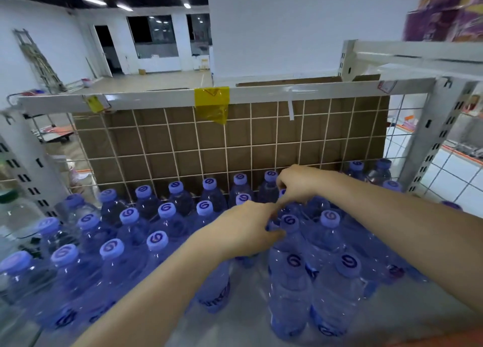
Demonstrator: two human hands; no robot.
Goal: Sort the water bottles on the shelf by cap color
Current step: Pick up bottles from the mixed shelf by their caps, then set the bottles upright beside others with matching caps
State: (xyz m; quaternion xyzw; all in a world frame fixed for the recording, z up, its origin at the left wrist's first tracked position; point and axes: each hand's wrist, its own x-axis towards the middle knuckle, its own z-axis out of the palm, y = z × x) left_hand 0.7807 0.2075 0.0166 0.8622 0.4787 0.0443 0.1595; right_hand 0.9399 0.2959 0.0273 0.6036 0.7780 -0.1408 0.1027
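Observation:
Several blue-tinted water bottles with lilac caps (166, 209) stand in rows on the grey shelf (243, 323). My left hand (245, 231) reaches in from below. Its thumb and fingers curl round the shoulder of a bottle with a lilac cap (289, 222) in the middle rows. My right hand (300, 183) comes in from the right. Its fingers curl down over the top of a bottle just behind, whose cap is mostly hidden. The fingertips of the two hands nearly meet. At the far left stands a clear bottle (15, 216) with a green cap.
A white wire grid (198, 148) backed by brown cardboard closes the rear of the shelf. Above it runs a white rail (156, 98) with yellow tape (212, 99). White slotted uprights (441, 127) stand at both sides. Bare shelf shows between the front bottles.

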